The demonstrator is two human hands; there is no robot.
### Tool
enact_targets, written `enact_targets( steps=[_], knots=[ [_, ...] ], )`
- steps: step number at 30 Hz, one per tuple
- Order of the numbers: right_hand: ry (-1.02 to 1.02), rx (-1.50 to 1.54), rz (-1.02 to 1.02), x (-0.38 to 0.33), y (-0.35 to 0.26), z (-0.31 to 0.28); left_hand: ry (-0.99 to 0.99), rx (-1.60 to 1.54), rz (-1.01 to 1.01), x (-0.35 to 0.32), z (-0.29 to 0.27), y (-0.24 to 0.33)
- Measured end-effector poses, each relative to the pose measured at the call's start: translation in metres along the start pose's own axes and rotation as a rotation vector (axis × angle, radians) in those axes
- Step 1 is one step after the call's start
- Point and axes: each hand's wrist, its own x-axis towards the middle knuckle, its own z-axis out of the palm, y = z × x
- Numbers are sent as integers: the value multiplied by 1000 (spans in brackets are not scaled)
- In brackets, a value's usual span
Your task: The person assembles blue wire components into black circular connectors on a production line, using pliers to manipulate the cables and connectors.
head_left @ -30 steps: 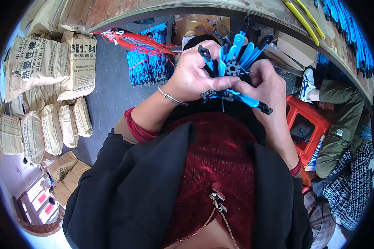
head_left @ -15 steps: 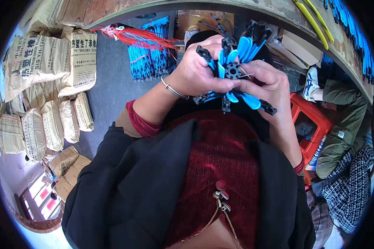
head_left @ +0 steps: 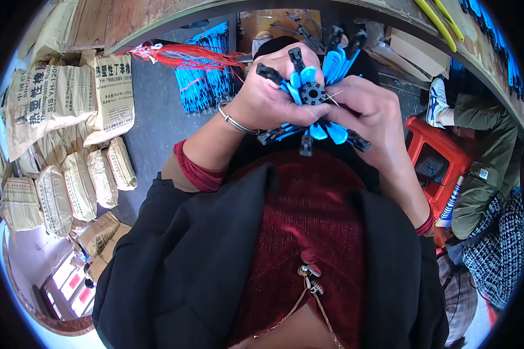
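The left hand [head_left: 273,96] is curled nearly closed round a cluster of blue strips [head_left: 335,63], its thumb lying across just below the black hub [head_left: 314,94]. The right hand [head_left: 372,107] is bent in from the other side, thumb and fingers drawn close at the hub's right; whether they pinch anything I cannot tell. The hub, its ring of slots facing up, sits between the hands in the air, on the person's side of the tabletop's [head_left: 151,20] near edge.

To handle this well, I would hold the hub square and steady with the left thumb, leave its slots in view, and let the right fingertips guide the thin wires [head_left: 336,93] lightly, without bending them. The strips are best left loosely fanned so they do not cross.

The left fingers are largely hidden behind the strips, as is the hub's underside. Where the wires end is too fine to make out. The yellow handles [head_left: 436,23] are cut off by the rim at the tabletop's right part.
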Motion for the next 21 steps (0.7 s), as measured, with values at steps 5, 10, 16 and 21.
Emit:
enact_targets(
  steps=[5,10,16,21],
  knots=[
    [72,-139,-77,-1,-3,4,84,-2,-143,-4,8,-3],
    [117,-103,-52,2,10,-2,225,-231,-424,-3,25,19],
    [167,195,39,-13,8,-1,278,-260,-418,-5,28,24],
    [101,20,-150,-1,5,-20,152,-40,-308,-3,25,28]
  ],
)
